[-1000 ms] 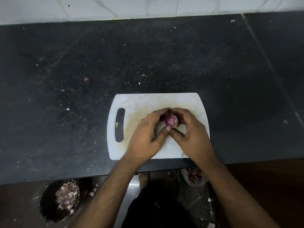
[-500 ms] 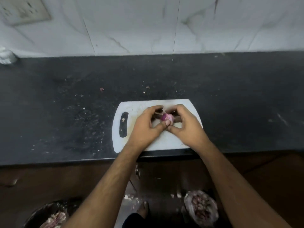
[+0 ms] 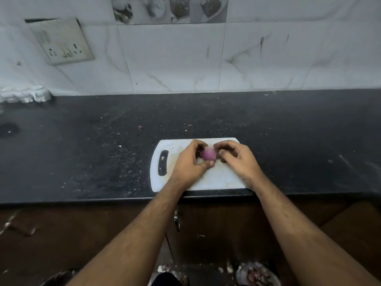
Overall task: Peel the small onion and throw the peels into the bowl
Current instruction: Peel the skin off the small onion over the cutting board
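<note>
Dark desk (image 3: 82,157) carries my white board (image 3: 218,178), above which my left hand (image 3: 189,162) pinches the onion (image 3: 208,154) steady so my right hand (image 3: 237,157), fingers curled, can pick its skin.

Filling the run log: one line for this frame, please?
stage: peeling | left hand: holds onion | right hand: pinching at onion | over cutting board | peel drop: not yet
</note>
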A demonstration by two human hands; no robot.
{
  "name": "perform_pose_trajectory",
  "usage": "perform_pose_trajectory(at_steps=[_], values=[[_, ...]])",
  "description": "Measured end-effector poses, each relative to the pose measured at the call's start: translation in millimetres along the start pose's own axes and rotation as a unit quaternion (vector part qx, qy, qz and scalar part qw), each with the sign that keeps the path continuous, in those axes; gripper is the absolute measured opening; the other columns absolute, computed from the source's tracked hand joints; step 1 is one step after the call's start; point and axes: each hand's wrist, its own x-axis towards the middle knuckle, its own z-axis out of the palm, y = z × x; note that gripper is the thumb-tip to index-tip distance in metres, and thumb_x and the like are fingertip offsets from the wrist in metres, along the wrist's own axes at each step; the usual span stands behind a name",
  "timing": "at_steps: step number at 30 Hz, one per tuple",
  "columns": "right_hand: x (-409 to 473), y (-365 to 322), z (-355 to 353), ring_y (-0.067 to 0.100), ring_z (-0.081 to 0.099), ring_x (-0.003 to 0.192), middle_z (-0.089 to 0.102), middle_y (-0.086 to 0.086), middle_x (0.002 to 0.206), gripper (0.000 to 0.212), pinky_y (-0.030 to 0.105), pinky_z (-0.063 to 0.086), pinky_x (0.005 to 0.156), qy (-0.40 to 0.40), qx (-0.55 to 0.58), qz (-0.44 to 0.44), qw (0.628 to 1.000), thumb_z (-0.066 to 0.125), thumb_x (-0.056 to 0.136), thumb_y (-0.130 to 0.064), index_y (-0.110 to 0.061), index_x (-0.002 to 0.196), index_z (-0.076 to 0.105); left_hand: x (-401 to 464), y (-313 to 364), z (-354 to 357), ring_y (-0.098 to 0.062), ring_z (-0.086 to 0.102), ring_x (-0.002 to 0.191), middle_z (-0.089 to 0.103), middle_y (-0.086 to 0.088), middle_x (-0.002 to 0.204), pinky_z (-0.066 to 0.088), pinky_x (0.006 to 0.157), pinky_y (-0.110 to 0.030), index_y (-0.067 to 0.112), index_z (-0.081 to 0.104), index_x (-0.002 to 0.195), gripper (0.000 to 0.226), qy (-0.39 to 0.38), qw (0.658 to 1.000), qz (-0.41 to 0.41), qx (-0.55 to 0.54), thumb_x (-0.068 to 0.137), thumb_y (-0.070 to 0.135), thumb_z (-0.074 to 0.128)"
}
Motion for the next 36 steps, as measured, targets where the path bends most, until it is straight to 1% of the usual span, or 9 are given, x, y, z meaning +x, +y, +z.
perform_pose_trajectory(at_steps=[4, 10, 15, 20, 24, 27, 29, 32, 36], values=[[0, 0, 4, 0.006, 0.069, 0.08, 0.078, 0.001, 0.098, 0.018, 0.023, 0.056, 0.077, 0.0, 0.017, 0.0, 1.0, 0.078, 0.089, -0.023, -0.015, 0.104, 0.075, 2, 1, 1, -0.009, 0.06, 0.092, 0.066, 0.0, 0.1, 0.053, 0.087, -0.03, 0.021, 0.052, 0.108, 0.042, -0.025, 0.999, 0.032, 0.002, 0.081, 0.016, 0.084], [0, 0, 6, 0.01, 0.07, 0.081, 0.075, 0.001, 0.103, 0.017, 0.022, 0.057, 0.074, -0.017, 0.007, -0.005, 1.0, 0.079, 0.087, -0.02, -0.017, 0.104, 0.075, 1, -1, 2, -0.022, 0.064, 0.096, 0.068, -0.003, 0.101, 0.055, 0.089, -0.038, 0.023, 0.053, 0.104, 0.038, -0.038, 0.998, 0.043, 0.0, 0.082, 0.011, 0.081], [-2, -1, 5, 0.011, 0.074, 0.093, 0.075, -0.001, 0.107, 0.021, 0.023, 0.059, 0.084, -0.007, 0.007, -0.029, 1.0, 0.078, 0.088, -0.013, -0.012, 0.108, 0.076, 2, 0, 0, -0.008, 0.057, 0.084, 0.064, -0.001, 0.097, 0.051, 0.079, -0.024, 0.019, 0.051, 0.101, 0.039, -0.015, 0.999, 0.034, -0.02, 0.081, 0.009, 0.083], [-2, 2, 7, 0.022, 0.073, 0.09, 0.076, -0.003, 0.098, 0.024, 0.03, 0.061, 0.087, 0.006, -0.034, -0.009, 0.999, 0.072, 0.086, 0.0, -0.017, 0.103, 0.075, 3, 0, 0, -0.012, 0.061, 0.086, 0.066, -0.008, 0.103, 0.056, 0.081, -0.036, 0.022, 0.046, 0.098, 0.042, -0.013, 0.999, 0.034, -0.008, 0.081, 0.012, 0.084], [1, 4, 7, 0.018, 0.073, 0.087, 0.077, -0.006, 0.095, 0.02, 0.033, 0.061, 0.087, 0.018, -0.052, -0.004, 0.998, 0.066, 0.09, -0.005, -0.02, 0.101, 0.074, 1, 0, 0, -0.01, 0.064, 0.083, 0.069, -0.007, 0.1, 0.054, 0.076, -0.023, 0.02, 0.046, 0.098, 0.043, -0.003, 0.999, 0.025, -0.024, 0.081, 0.014, 0.085], [1, 3, 9, 0.008, 0.071, 0.088, 0.075, -0.007, 0.094, 0.012, 0.027, 0.059, 0.085, 0.01, -0.048, -0.012, 0.999, 0.068, 0.094, -0.024, -0.023, 0.105, 0.072, 1, -1, -1, -0.009, 0.064, 0.083, 0.069, -0.001, 0.098, 0.054, 0.077, -0.023, 0.019, 0.047, 0.1, 0.042, -0.001, 0.999, 0.021, -0.038, 0.082, 0.015, 0.085], [1, 2, 11, 0.005, 0.069, 0.085, 0.074, -0.007, 0.092, 0.021, 0.021, 0.055, 0.08, -0.009, -0.058, -0.014, 0.998, 0.072, 0.091, -0.037, -0.024, 0.109, 0.071, 1, -1, -2, -0.006, 0.061, 0.081, 0.067, 0.003, 0.095, 0.053, 0.077, -0.02, 0.017, 0.048, 0.101, 0.041, -0.008, 0.999, 0.026, -0.047, 0.083, 0.015, 0.085], [2, 3, 12, 0.006, 0.069, 0.085, 0.075, -0.009, 0.093, 0.022, 0.017, 0.054, 0.077, -0.012, -0.087, -0.01, 0.996, 0.072, 0.091, -0.039, -0.025, 0.108, 0.07, 2, -2, -3, -0.006, 0.06, 0.082, 0.065, 0.005, 0.092, 0.053, 0.078, -0.022, 0.015, 0.05, 0.103, 0.042, -0.021, 0.998, 0.026, -0.062, 0.081, 0.014, 0.086], [2, 7, 14, 0.011, 0.065, 0.081, 0.073, -0.007, 0.093, 0.017, 0.023, 0.054, 0.075, -0.004, -0.126, -0.018, 0.992, 0.071, 0.092, -0.036, -0.027, 0.106, 0.071, 4, -5, -8, -0.013, 0.066, 0.094, 0.068, 0.004, 0.102, 0.057, 0.092, -0.034, 0.025, 0.056, 0.111, 0.045, -0.054, 0.994, 0.015, -0.091, 0.079, 0.015, 0.086]])
